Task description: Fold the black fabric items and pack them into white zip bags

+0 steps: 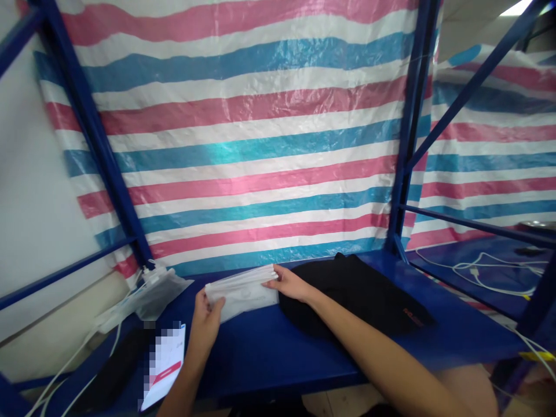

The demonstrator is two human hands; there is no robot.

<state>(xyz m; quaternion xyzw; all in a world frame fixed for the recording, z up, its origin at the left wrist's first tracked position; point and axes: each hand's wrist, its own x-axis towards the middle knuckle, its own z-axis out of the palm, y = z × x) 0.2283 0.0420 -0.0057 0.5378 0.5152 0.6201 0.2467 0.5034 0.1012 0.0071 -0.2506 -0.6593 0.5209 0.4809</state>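
A translucent white plastic zip bag (247,298), maybe several stacked, is stretched between my two hands over the blue shelf. My left hand (209,315) grips its left end, thumb in front and fingers behind. At the upper right corner, my right hand (290,284) pinches the layered white top edge. Just right of the bag lies a folded black cloth garment (351,295) with small reddish lettering, partly behind my right forearm. Beside my left forearm rests a phone (167,365) with a lit screen, partly blurred out.
Blue metal shelf surface (247,359) lies beneath. Striped plastic sheeting (243,145) hangs behind, between blue posts (402,174). On the left are another translucent bag (163,292), a white power strip (115,313) with cables, and a dark item (113,365). White cables (486,269) lie on the neighbouring shelf.
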